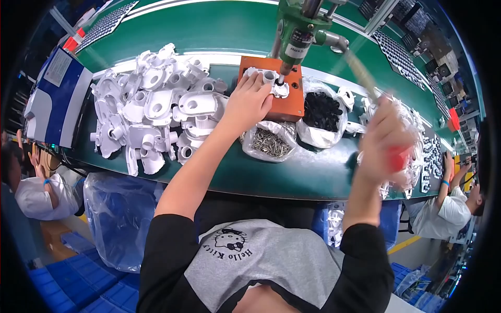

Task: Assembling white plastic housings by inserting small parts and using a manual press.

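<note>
A green hand press [297, 39] stands over an orange block [286, 108]. Its ram tip comes down onto a white plastic part [282, 89] that lies on the block. My left hand [247, 104] is closed on this part, fingers laid over its left side and the thumb along the near edge. The press lever [361, 72] slants down toward me on the right, blurred. My right hand [383, 141], also blurred, is wrapped round its lower end, where a red patch [399, 156] shows beside the fingers.
White plastic parts [151, 107] are heaped on the left, more [412, 130] on the right. Bags of metal pins [270, 143] and black pieces [322, 111] sit near the block. A blue-white machine [60, 96] stands far left. People [451, 208] work at both sides.
</note>
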`<state>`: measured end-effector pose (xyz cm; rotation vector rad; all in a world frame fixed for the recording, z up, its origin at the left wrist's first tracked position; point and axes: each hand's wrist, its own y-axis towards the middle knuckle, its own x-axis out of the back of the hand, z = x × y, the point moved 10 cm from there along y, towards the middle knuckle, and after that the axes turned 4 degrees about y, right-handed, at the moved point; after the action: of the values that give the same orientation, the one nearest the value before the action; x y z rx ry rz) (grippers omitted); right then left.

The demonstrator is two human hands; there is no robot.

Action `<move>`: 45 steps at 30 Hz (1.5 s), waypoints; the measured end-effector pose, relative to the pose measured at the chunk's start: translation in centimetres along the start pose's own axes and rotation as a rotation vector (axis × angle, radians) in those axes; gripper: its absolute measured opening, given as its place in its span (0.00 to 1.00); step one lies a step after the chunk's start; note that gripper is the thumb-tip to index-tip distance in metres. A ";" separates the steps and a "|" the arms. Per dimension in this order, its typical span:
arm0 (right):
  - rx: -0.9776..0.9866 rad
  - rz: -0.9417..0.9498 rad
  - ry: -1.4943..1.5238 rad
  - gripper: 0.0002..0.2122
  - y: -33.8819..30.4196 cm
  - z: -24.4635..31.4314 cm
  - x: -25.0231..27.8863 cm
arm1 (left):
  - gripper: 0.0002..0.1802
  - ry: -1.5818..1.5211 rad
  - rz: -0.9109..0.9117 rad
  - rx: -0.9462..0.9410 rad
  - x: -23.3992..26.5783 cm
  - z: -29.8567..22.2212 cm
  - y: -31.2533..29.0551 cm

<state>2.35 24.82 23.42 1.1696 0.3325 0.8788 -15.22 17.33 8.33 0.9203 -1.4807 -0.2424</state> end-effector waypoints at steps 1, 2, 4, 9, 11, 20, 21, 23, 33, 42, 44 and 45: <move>-0.023 -0.038 0.400 0.25 -2.9 -2.0 3.3 | 0.12 -0.025 -0.012 -0.009 -0.1 -0.8 0.7; -0.070 -0.072 0.350 0.19 -6.2 -3.1 4.0 | 0.12 -0.021 -0.013 0.000 -0.1 -0.9 1.0; -0.138 -0.154 0.295 0.20 -7.0 -3.1 4.3 | 0.14 -0.020 0.000 0.004 0.1 -1.2 1.5; -0.029 -0.038 0.250 0.25 -4.7 -2.7 4.5 | 0.20 -0.243 0.105 0.218 -0.1 0.0 1.8; 0.045 0.009 0.380 0.34 -1.3 -3.0 4.7 | 0.21 -0.238 0.161 0.281 0.5 0.8 2.4; -0.559 -0.051 0.836 0.20 17.5 -21.1 -3.2 | 0.28 -0.014 0.615 0.121 -3.2 2.9 6.9; -1.055 -0.090 0.545 0.17 12.6 -24.2 -2.6 | 0.28 0.057 0.662 0.128 -2.5 3.4 7.4; -0.876 -0.013 0.402 0.26 9.8 -23.9 -0.1 | 0.27 0.137 0.640 0.196 -0.5 5.6 8.3; -0.987 0.756 -1.049 0.24 -9.0 -32.8 9.3 | 0.30 0.393 0.366 0.409 2.0 16.0 7.7; -1.105 0.668 -1.109 0.32 -11.4 -31.3 9.4 | 0.26 0.468 0.812 0.483 3.1 15.9 1.4; -1.115 0.645 -1.096 0.32 -11.3 -31.2 9.3 | 0.23 0.225 0.535 0.555 4.4 16.7 1.5; -1.112 0.606 -1.072 0.32 -11.2 -31.2 9.3 | 0.22 0.137 0.382 0.521 5.3 16.6 1.9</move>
<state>-7.12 50.97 3.07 0.5039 -1.2978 0.6362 -30.38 8.79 10.75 1.0118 -1.5849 0.4991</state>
